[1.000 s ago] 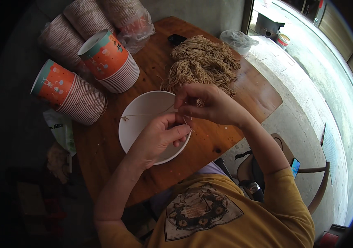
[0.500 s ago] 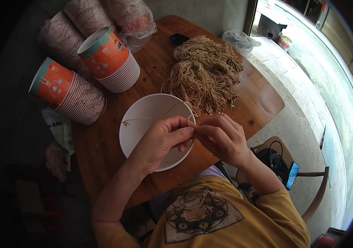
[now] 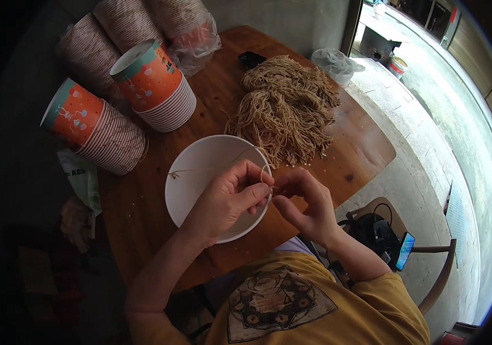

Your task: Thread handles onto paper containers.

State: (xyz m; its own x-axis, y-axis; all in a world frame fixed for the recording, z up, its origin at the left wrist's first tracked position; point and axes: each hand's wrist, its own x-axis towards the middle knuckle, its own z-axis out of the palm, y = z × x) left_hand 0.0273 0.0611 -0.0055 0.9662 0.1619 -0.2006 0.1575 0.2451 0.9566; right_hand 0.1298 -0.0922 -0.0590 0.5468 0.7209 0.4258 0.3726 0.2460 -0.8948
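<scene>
Above the right part of a white bowl (image 3: 185,167), my left hand (image 3: 231,195) pinches a thin tan cord (image 3: 264,168) between thumb and forefinger. The cord bends in a small loop over the fingertips. Close beside it, my right hand (image 3: 310,207) has its thumb parted from its curled fingers, whose tips reach the cord's end. Another length of tan cord lies across the bowl, with a small knot (image 3: 173,174) at its left rim. Beyond my hands a thick heap of tan cords (image 3: 286,109) spreads over the wooden table (image 3: 367,144).
Two stacks of orange and green paper cups (image 3: 159,92) (image 3: 93,126) stand left of the bowl. Plastic-wrapped stacks (image 3: 125,26) rise behind them. A dark object (image 3: 252,59) and a clear plastic bag (image 3: 335,62) lie near the heap. On the right, a chair (image 3: 439,282) holds a black bag (image 3: 372,230) and a phone (image 3: 406,251).
My right thumb has moved away from its fingers, opening the pinch beside my left fingertips. My left hand keeps its pinch on the cord. The whole view has shifted slightly.
</scene>
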